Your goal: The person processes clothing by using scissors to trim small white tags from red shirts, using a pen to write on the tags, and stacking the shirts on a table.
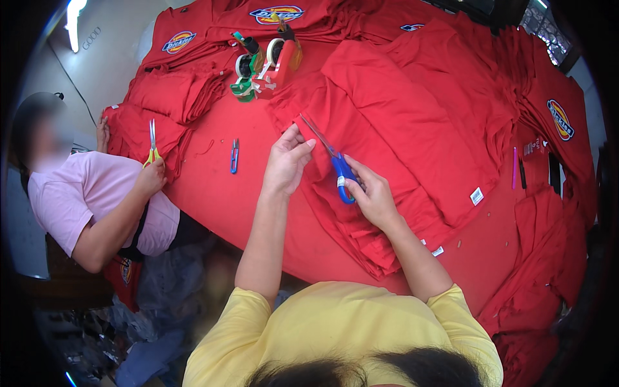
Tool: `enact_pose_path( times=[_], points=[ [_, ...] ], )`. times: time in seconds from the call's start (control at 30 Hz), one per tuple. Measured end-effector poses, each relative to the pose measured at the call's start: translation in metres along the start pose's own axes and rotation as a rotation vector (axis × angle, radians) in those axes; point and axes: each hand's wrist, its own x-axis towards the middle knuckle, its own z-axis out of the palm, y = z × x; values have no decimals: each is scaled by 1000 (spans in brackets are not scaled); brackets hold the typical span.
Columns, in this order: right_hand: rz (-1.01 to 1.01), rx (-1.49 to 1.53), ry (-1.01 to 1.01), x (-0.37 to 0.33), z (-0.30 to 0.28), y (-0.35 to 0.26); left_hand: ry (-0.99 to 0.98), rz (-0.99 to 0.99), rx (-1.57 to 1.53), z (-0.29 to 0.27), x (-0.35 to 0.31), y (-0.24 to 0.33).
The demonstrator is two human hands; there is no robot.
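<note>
My right hand (370,193) grips blue-handled scissors (342,176), their narrow blades pointing up and left over a red garment (387,122). By the blade tips, my left hand (288,161) has its thumb and fingers drawn together at the garment's edge. Whatever is pinched there is too small to make out. The garment lies spread on top of a stack, with a white tag (476,196) near its right corner. Blue thread snips (235,157) rest on the red tabletop (219,193), left of my left hand.
At the left, a co-worker (97,200) in a pink shirt holds yellow-handled scissors (152,145) beside a folded red pile (161,97). Two tape dispensers (267,68) stand beyond my hands. More red garments (548,258) line the right side, near a pink pen (514,168).
</note>
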Motion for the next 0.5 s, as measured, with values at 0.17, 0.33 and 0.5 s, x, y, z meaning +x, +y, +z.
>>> enact_pose_path(
  times=[0.17,0.33,0.5],
  points=[
    [70,119,-9,0,0,1,5,-5,-3,2,-1,0],
    [154,181,-41,-2,-1,-1,12,-16,-9,0,-2,-1],
    [326,455,-170,-1,-8,-3,8,-34,-16,-4,-2,-3]
  ],
)
